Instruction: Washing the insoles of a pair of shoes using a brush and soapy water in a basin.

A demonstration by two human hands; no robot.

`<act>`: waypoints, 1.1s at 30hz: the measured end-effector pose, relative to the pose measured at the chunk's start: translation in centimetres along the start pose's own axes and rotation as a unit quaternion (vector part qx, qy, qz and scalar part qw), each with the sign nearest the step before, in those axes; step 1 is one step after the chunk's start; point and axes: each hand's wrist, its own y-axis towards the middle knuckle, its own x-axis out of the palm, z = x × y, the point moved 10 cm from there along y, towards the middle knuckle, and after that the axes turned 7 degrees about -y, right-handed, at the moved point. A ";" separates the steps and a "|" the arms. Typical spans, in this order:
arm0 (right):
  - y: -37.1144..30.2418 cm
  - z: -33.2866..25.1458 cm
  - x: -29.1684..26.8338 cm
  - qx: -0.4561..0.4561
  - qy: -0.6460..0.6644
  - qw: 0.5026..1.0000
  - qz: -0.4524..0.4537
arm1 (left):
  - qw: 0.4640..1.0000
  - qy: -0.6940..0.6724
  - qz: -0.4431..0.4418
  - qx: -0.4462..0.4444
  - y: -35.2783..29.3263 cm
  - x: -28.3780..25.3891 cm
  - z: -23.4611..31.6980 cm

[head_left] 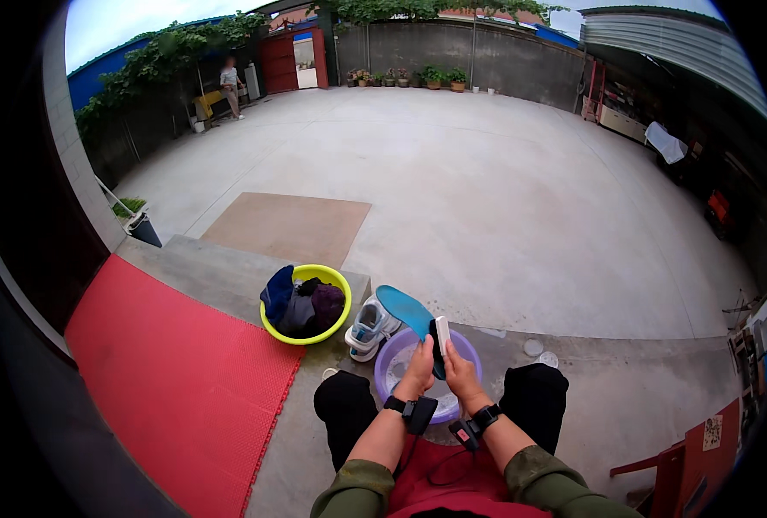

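Over a purple basin [385, 354] of sudsy water, my left hand [418, 367] grips a blue insole [403, 309] by its lower part, its broad end pointing up and to the left. A white scrub brush [443, 331] is in my right hand [462, 373], pressed close against the insole's edge. My fingers wrap around both things and hide part of them. Just left of the basin stand light-coloured sneakers [370, 326], one apparently stacked on the other.
A yellow-green tub [336, 276] of dark clothes sits left of the sneakers, beside a red foam mat [185, 371]. Round lids [548, 358] lie to the right. A reddish wooden stool [703, 457] stands lower right. Far off, a person [230, 86] is near the left wall.
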 end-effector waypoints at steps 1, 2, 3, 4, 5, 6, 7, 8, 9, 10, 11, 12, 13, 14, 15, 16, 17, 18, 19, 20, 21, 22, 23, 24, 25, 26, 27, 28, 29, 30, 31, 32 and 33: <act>1.1 -0.2 0.7 0.009 -0.010 1.000 0.005 | 0.998 0.039 -0.011 0.042 1.0 -2.0 -0.3; 1.5 -0.4 0.8 0.009 -0.008 1.000 0.004 | 0.997 0.042 -0.017 0.064 0.9 -1.5 0.1; 1.8 -0.4 1.3 0.015 -0.007 1.000 -0.019 | 0.997 0.042 -0.016 0.068 0.8 -1.5 0.5; 1.6 -0.4 1.8 0.023 -0.006 0.999 -0.042 | 0.996 0.043 -0.014 0.071 0.8 -1.5 0.9; 0.7 -1.8 2.5 0.021 0.016 0.996 -0.082 | 1.000 0.023 -0.004 0.020 1.0 -2.6 0.7; -1.0 -2.7 2.6 -0.010 0.034 0.997 -0.062 | 0.999 -0.001 -0.001 -0.041 0.9 -3.0 0.2; -2.1 -2.0 2.4 0.001 0.039 0.996 -0.078 | 0.996 -0.019 0.033 -0.080 1.2 -3.8 0.1; -3.0 -1.5 1.8 0.013 0.046 0.995 -0.092 | 0.995 -0.020 0.033 -0.090 1.0 -2.5 0.1; -1.1 -0.3 1.6 0.023 0.019 0.995 -0.094 | 0.997 -0.013 0.022 -0.075 1.1 -0.4 1.1; -1.0 1.1 0.9 0.051 -0.010 0.993 -0.109 | 0.997 -0.012 0.022 -0.077 -0.2 0.3 -0.2; -0.4 0.4 0.3 0.032 -0.008 0.996 -0.085 | 0.999 -0.027 0.027 -0.039 0.3 -0.4 -0.2; 1.6 -0.5 0.1 0.002 -0.006 0.998 -0.056 | 0.999 -0.031 0.019 -0.036 1.5 -1.8 -0.8; 2.1 0.3 -0.1 0.026 -0.022 0.998 -0.059 | 0.998 -0.042 0.013 -0.044 0.8 -1.3 -1.8; 3.6 0.4 -0.1 0.028 -0.032 0.997 -0.059 | 0.998 -0.051 0.002 -0.030 1.2 -0.2 -1.0; 3.8 0.9 -0.2 0.036 -0.021 0.998 -0.054 | 0.998 -0.056 0.006 -0.025 1.5 0.0 -1.0; 0.6 -0.3 1.3 -0.015 -0.021 0.997 -0.074 | 0.995 -0.059 -0.065 -0.055 1.4 0.4 -0.1; -0.5 -0.6 1.8 -0.005 -0.005 0.995 -0.097 | 0.997 -0.054 -0.027 -0.052 1.4 -0.1 0.6; -1.4 -0.8 1.8 0.009 0.008 0.993 -0.117 | 0.997 -0.050 0.007 -0.054 1.3 -0.4 0.8; -2.0 -0.5 1.7 0.008 0.005 0.993 -0.116 | 0.999 -0.036 0.021 -0.026 1.2 -0.6 1.7; -2.9 -0.7 1.0 -0.003 0.012 0.994 -0.106 | 0.999 -0.037 0.021 -0.032 0.7 -0.1 1.4; -3.5 -0.8 0.5 -0.015 0.019 0.995 -0.095 | 0.997 -0.025 0.030 -0.063 0.4 0.2 0.6; -2.8 0.0 0.4 -0.010 0.016 0.995 -0.095 | 0.995 -0.013 0.039 -0.093 0.1 0.5 -0.2; -0.7 -0.1 -0.2 -0.025 -0.006 0.998 -0.062 | 0.998 -0.020 0.042 -0.034 0.1 0.4 0.5; 1.2 0.0 -0.9 -0.040 -0.031 0.998 -0.030 | 0.998 -0.020 0.041 -0.036 0.1 0.6 0.4; 1.9 0.1 -0.9 -0.033 -0.035 0.998 -0.027 | 0.998 -0.017 0.041 -0.037 -0.2 0.8 0.4; 2.9 0.3 -0.2 -0.020 -0.040 0.998 -0.043 | 0.999 -0.017 0.043 -0.029 -0.2 0.8 0.8; 3.5 0.3 0.3 -0.007 -0.046 0.997 -0.058 | 0.999 -0.026 0.041 -0.016 0.4 0.5 0.7; 0.7 -0.3 2.0 -0.007 -0.045 0.993 -0.113 | 0.998 -0.033 0.003 -0.047 0.7 -0.2 0.4; -0.1 -0.8 2.4 -0.013 -0.041 0.991 -0.123 | 0.998 -0.026 0.019 -0.050 1.1 -1.0 0.7; -1.2 -1.2 2.6 -0.018 -0.037 0.990 -0.133 | 0.998 -0.019 0.035 -0.056 1.1 -1.6 0.7; -3.2 -1.4 2.4 0.001 0.004 0.989 -0.145 | 0.998 -0.022 0.036 -0.053 1.1 -1.9 0.8; -2.7 -0.5 1.8 0.003 -0.001 0.990 -0.143 | 0.998 -0.021 0.030 -0.052 1.1 -1.4 0.4; -1.4 0.2 1.0 0.004 -0.023 0.993 -0.115 | 0.998 -0.018 0.027 -0.052 0.6 -1.2 0.3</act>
